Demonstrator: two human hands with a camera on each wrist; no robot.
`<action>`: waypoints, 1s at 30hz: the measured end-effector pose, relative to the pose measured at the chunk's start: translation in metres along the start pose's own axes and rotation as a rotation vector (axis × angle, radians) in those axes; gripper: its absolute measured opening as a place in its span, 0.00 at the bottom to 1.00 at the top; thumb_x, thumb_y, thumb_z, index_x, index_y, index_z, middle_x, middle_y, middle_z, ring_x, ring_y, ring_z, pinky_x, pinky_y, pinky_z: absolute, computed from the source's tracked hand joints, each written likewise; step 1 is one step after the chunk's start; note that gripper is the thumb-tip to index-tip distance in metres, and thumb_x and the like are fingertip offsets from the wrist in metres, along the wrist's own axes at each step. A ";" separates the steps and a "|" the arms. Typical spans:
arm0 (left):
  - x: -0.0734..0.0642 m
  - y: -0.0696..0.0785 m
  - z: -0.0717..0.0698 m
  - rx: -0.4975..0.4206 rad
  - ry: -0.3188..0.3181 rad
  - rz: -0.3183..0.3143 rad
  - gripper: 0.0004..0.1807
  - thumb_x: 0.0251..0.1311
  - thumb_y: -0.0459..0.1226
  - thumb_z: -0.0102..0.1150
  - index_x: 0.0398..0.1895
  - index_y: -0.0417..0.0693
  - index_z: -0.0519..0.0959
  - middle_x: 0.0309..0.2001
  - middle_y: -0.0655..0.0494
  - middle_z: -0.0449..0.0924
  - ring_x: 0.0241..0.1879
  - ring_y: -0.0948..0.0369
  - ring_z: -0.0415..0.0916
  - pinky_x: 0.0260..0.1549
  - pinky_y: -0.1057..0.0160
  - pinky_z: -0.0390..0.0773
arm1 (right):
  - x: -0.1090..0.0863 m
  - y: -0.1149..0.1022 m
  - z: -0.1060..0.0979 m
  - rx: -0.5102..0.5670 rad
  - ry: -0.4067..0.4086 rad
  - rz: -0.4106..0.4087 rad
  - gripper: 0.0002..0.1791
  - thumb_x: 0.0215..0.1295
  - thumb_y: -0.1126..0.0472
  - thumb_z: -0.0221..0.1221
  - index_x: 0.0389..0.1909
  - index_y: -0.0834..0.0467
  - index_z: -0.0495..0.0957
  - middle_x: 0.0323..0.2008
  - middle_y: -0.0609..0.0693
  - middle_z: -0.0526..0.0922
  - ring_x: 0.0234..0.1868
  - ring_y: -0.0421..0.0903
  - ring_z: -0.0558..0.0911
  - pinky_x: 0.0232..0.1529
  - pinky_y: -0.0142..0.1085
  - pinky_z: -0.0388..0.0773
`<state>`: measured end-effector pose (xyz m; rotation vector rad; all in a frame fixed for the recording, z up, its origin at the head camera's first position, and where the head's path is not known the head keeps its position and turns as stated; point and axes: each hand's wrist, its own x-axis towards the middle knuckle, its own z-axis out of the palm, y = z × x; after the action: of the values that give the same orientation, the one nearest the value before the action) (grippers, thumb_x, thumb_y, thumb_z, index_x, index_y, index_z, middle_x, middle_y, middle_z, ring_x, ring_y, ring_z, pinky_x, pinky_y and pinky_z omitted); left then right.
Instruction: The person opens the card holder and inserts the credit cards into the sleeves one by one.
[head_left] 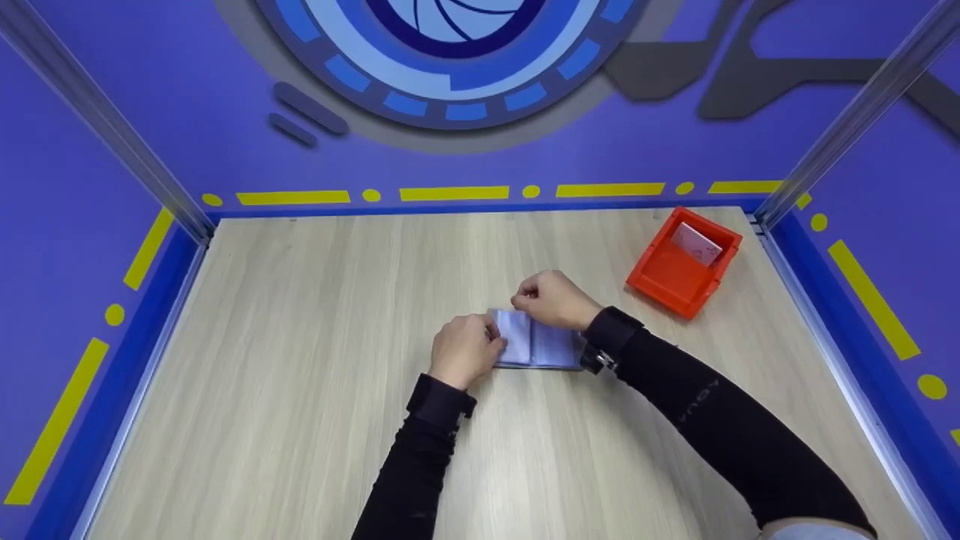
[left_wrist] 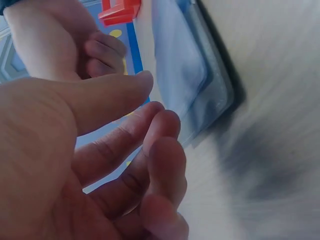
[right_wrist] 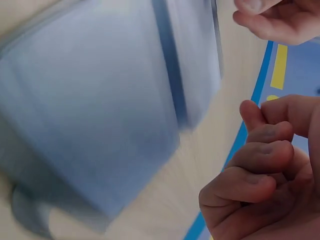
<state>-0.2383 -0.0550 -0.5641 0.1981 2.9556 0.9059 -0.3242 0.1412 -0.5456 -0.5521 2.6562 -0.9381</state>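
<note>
A small booklet with bluish translucent sleeve pages (head_left: 514, 337) lies spread on the wooden table, its dark centre fold running away from the person. My left hand (head_left: 463, 346) is at the booklet's left edge. In the left wrist view its thumb (left_wrist: 112, 97) and bent fingers stand apart, and nothing shows between them. Over the far side of the booklet is my right hand (head_left: 559, 300), covering its upper right corner. Seen from the right wrist, those fingers (right_wrist: 250, 155) curl toward the palm and hold nothing; the booklet page (right_wrist: 95, 100) lies beside them, blurred.
A red open bin (head_left: 667, 279) stands at the back right, with a pinkish-white card-like piece (head_left: 697, 244) leaning inside. Blue-purple panels (head_left: 480, 165) with metal corner posts enclose the table (head_left: 300, 337) at the back and both sides.
</note>
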 end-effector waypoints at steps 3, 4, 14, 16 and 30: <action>0.001 -0.003 0.004 -0.001 0.000 -0.007 0.09 0.67 0.43 0.75 0.31 0.52 0.88 0.32 0.54 0.89 0.32 0.56 0.84 0.33 0.53 0.80 | -0.010 0.003 -0.004 -0.030 -0.007 -0.012 0.14 0.77 0.56 0.62 0.36 0.61 0.90 0.26 0.43 0.78 0.28 0.41 0.73 0.32 0.34 0.67; 0.001 -0.004 0.006 -0.001 0.000 -0.012 0.09 0.67 0.43 0.76 0.31 0.52 0.88 0.32 0.54 0.90 0.32 0.56 0.84 0.33 0.53 0.80 | -0.013 0.005 -0.005 -0.037 -0.013 -0.012 0.14 0.78 0.56 0.62 0.36 0.61 0.90 0.26 0.43 0.79 0.28 0.41 0.73 0.32 0.34 0.67; 0.003 -0.008 0.016 0.000 0.020 -0.031 0.10 0.66 0.43 0.76 0.31 0.51 0.86 0.32 0.55 0.89 0.31 0.58 0.81 0.33 0.55 0.79 | -0.044 0.029 -0.028 -0.105 -0.070 0.074 0.13 0.79 0.54 0.62 0.44 0.57 0.92 0.33 0.49 0.85 0.33 0.46 0.79 0.35 0.37 0.75; 0.002 -0.008 0.015 0.001 0.022 -0.029 0.09 0.66 0.42 0.77 0.31 0.51 0.87 0.32 0.55 0.89 0.31 0.58 0.82 0.33 0.55 0.79 | -0.050 0.030 -0.042 -0.113 -0.066 0.106 0.15 0.81 0.52 0.62 0.50 0.57 0.92 0.36 0.50 0.87 0.36 0.47 0.81 0.38 0.38 0.78; 0.002 -0.005 0.014 -0.025 0.005 -0.028 0.09 0.66 0.41 0.74 0.29 0.52 0.85 0.31 0.57 0.87 0.29 0.59 0.78 0.31 0.58 0.74 | -0.076 0.049 -0.184 -0.200 0.243 0.196 0.18 0.82 0.53 0.58 0.53 0.62 0.88 0.35 0.58 0.83 0.29 0.51 0.77 0.31 0.39 0.72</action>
<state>-0.2399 -0.0510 -0.5779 0.1539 2.9416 0.9413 -0.3371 0.3092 -0.4290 -0.2226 2.9768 -0.7283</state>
